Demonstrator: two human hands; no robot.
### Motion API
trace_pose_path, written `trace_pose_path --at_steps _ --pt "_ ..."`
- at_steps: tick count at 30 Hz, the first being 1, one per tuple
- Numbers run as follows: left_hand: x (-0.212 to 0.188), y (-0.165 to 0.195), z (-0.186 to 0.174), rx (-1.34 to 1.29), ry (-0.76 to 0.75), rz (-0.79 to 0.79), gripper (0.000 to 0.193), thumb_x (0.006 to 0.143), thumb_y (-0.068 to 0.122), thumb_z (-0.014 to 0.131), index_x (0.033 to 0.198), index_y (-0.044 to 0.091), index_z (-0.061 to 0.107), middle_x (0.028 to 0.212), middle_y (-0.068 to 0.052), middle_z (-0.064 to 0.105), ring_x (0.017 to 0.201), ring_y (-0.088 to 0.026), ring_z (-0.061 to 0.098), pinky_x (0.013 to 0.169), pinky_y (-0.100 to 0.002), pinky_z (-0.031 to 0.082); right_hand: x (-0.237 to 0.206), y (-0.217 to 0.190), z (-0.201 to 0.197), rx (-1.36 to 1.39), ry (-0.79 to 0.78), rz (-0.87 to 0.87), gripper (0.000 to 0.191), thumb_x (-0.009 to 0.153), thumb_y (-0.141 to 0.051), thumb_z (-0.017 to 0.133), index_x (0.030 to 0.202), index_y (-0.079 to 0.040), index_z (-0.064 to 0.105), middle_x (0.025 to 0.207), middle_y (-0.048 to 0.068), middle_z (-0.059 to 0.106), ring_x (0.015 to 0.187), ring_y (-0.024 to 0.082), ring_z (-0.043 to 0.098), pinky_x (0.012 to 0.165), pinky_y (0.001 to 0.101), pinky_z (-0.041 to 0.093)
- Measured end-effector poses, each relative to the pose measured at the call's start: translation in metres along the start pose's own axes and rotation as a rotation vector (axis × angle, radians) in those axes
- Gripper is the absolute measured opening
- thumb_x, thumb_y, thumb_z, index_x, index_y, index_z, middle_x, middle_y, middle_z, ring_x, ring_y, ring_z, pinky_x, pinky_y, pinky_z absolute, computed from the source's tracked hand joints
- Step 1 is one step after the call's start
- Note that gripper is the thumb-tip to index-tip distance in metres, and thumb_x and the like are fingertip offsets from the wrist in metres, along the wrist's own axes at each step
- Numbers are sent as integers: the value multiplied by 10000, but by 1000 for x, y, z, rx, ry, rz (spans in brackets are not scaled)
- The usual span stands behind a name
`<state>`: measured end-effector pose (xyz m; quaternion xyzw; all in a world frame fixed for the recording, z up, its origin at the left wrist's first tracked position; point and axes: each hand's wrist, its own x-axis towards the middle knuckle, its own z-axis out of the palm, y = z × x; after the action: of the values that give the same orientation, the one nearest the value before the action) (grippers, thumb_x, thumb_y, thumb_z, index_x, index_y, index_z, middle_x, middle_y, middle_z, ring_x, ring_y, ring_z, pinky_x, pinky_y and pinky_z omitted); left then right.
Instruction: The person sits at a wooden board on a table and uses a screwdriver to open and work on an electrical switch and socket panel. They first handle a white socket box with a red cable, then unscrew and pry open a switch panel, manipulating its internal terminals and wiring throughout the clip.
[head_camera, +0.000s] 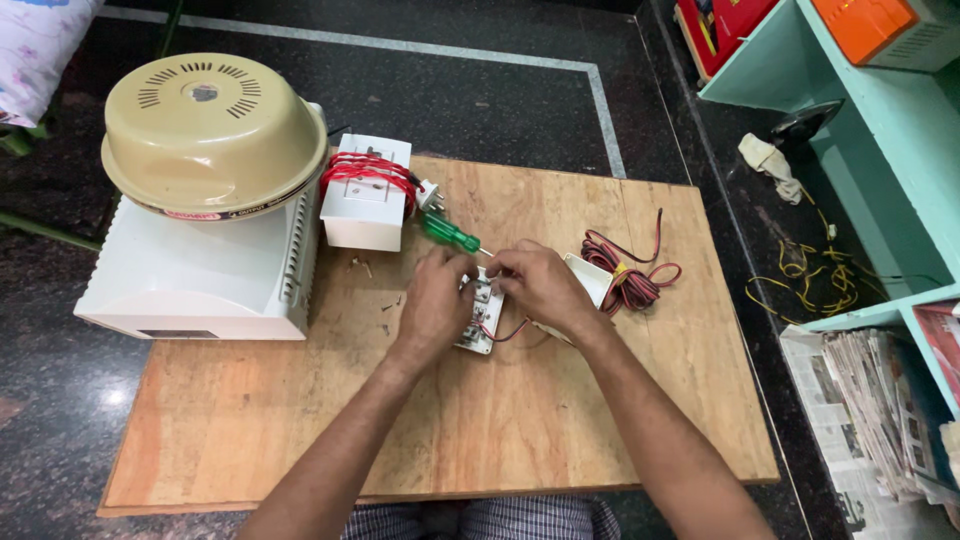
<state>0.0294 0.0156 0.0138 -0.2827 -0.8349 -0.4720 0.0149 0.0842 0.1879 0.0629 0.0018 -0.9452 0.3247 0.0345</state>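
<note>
Forearms, bare, reach over a wooden board (300, 420), smooth, pale grain. Left hand (435, 300) and right hand (540, 285) close together, both gripping a white plastic switch plate (483, 325) at board centre, red wires trailing. Green-handled screwdriver (450, 234) just beyond. Red wire coil (625, 280) right. Beige ribbed dome cover (210, 130) atop white box casing (200, 275), left.

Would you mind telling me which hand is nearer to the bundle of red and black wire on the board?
Right. The right hand sits just left of the wire bundle, almost reaching it; the left hand is further left, beyond the switch plate.
</note>
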Motion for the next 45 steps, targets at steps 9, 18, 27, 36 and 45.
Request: trace_pose_path --at_steps 9,18,27,36,45 --pt "-1 0 3 14 10 -1 164 811 17 719 972 48 710 1095 -185 613 1074 -392 584 915 -485 489 -1 -2 -16 -43 -79 74 341 767 -109 809 1102 -106 743 964 103 647 902 231 690 797 352 553" --pt "0 1 11 89 41 8 183 790 70 733 971 61 704 1099 -162 614 1060 -380 593 901 -484 498 -3 -7 -12 -87 -74 150 418 734 -126 861 1141 -151 768 973 93 640 922 236 682 817 366 545" --pt "8 -3 16 140 12 -42 161 770 110 768 908 62 701 1064 -169 591 1047 -388 587 870 -520 493 -3 -2 -6 -97 -32 102 259 824 -157 807 1076 -120 765 970 73 656 908 230 681 788 370 536" --pt "8 -8 12 92 -10 -18 210 764 103 770 970 90 729 1097 -175 591 1081 -391 576 915 -519 484 11 7 -11 11 -77 -163 133 843 -90 755 975 -93 772 899 65 667 871 223 676 773 357 537" --pt "6 -13 21 81 7 -64 165 772 118 776 916 80 706 1121 -165 567 1124 -393 540 953 -535 458 3 5 -7 10 -10 -166 77 841 -86 757 912 -65 736 928 75 633 853 226 671 744 362 526"
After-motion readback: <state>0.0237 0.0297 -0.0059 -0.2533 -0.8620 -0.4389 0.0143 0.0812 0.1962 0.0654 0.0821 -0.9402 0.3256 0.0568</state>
